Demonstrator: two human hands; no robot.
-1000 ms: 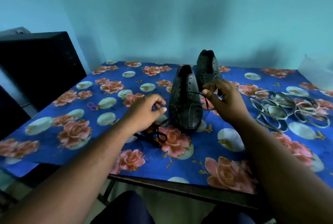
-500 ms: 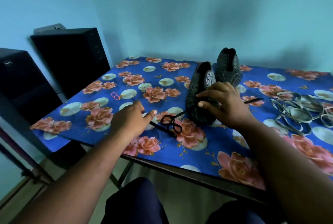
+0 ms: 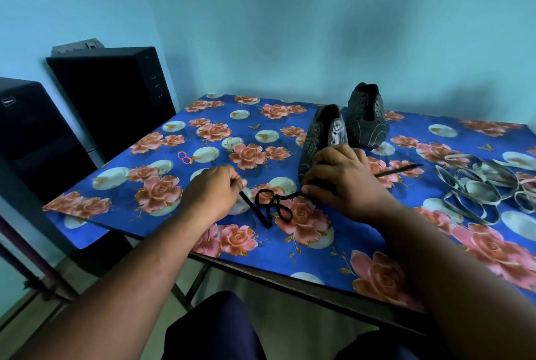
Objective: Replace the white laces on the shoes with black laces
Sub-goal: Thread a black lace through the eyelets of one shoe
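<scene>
Two dark striped shoes stand on the flowered table: the near shoe [image 3: 323,135] under my right hand, the far shoe [image 3: 366,116] behind it. A black lace [image 3: 271,204] lies looped on the cloth between my hands; its other end [image 3: 398,170] pokes out to the right of my right hand. My left hand [image 3: 213,193] pinches one end of the black lace. My right hand [image 3: 342,178] rests over the toe of the near shoe, with its fingers curled round the lace. The white laces [image 3: 481,185] lie in a loose pile at the right.
The blue flowered tablecloth [image 3: 179,139] covers the table, whose front edge [image 3: 290,275] is near my knees. Two small pink rings [image 3: 184,157] lie at the left. Black speaker cabinets [image 3: 113,93] stand left of the table against the wall.
My left hand closed on the end of the black lace, which it was only reaching for before. My right hand came down from holding the lace in the air onto the shoe's toe.
</scene>
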